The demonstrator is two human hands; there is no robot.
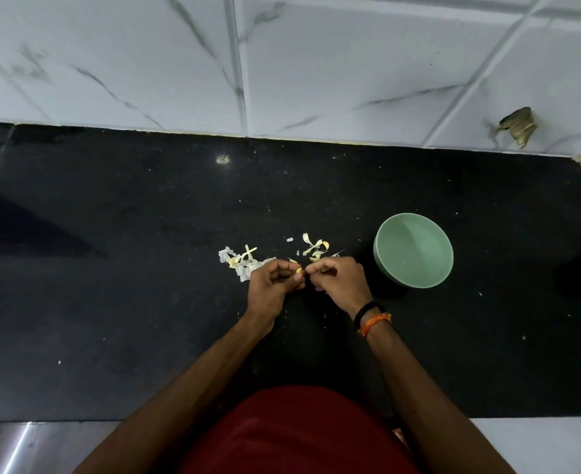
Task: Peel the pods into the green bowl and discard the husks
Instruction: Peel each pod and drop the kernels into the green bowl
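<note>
My left hand (271, 285) and my right hand (338, 282) meet fingertip to fingertip over the black counter. Between them they pinch a small pale yellow pod (299, 270), mostly hidden by the fingers. A green bowl (413, 250) stands just right of my right hand; I see nothing inside it. White and yellowish husks lie in two loose heaps: one heap (239, 261) is beyond my left hand, the other (316, 248) is beyond the fingertips.
The black counter (145, 302) ends at a white marble-tiled wall (282, 63) behind. A hole with brownish debris (520, 126) breaks the tiles at far right. Small white flecks dot the counter. A light floor shows below the counter's front edge.
</note>
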